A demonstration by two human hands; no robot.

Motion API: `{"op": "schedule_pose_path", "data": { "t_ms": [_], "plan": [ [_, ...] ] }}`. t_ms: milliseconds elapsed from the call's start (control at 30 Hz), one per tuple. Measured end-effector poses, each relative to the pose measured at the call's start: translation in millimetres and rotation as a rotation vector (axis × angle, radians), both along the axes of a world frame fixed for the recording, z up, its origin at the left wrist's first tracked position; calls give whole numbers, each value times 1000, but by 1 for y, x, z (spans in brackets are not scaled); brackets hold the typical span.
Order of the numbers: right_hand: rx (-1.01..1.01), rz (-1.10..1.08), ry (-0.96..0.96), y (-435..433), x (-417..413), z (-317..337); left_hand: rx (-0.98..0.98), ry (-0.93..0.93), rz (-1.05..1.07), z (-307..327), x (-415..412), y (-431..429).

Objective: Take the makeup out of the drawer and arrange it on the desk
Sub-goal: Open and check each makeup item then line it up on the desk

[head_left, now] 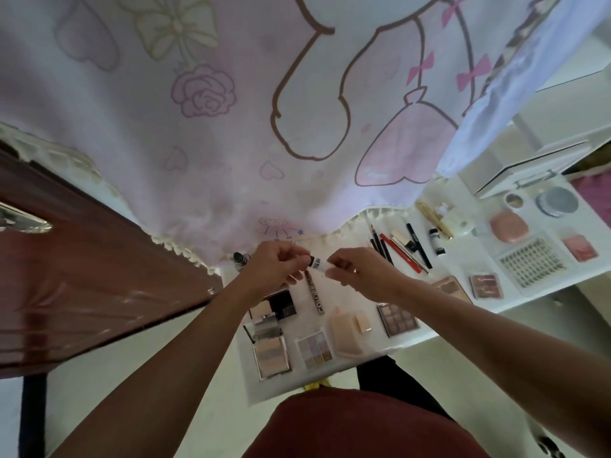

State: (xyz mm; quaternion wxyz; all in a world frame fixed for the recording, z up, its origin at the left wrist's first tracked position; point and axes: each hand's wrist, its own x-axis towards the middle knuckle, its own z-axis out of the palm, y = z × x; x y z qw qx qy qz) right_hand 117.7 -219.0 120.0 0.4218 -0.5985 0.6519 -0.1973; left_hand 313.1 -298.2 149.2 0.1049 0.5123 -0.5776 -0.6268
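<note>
So the little tube (315, 262) is pinched at both ends. The left hand (274, 262) has its fingers curled round the dark cap end, and the right hand (357, 269) pinches the white end. Its long axis runs left to right, slightly tilted, so neither hand is nearer. It looks lifted over the far left part of the desk (459, 259), just above a long stick (314, 292) lying near-to-far. My guess is it gets set down beside that.

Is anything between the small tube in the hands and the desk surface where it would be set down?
Left hand and right hand both pinch the small tube, so nothing separates them. Just below it on the desk lies a lettered stick; the white strip right of that looks bare.
</note>
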Motion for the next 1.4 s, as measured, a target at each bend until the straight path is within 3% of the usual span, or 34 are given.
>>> {"op": "schedule_pose_path", "data": {
  "t_ms": [267,467,600,667,767,900,1400],
  "plan": [
    [23,-97,-152,5,11,10,-33,45,-46,8,10,-2],
    [-123,-233,-82,10,22,19,-100,55,-39,14,12,0],
    [138,-309,-389,7,26,26,-109,59,-29,13,17,0],
    [257,-321,-450,7,26,27,-112,59,-38,13,18,0],
    [301,-306,-468,8,27,27,-116,48,-52,15,19,-1],
    [337,-303,-638,10,28,33,-109,38,-55,14,21,-2],
    [442,-333,-685,16,24,37,-102,45,-90,16,14,2]
  ]
}}
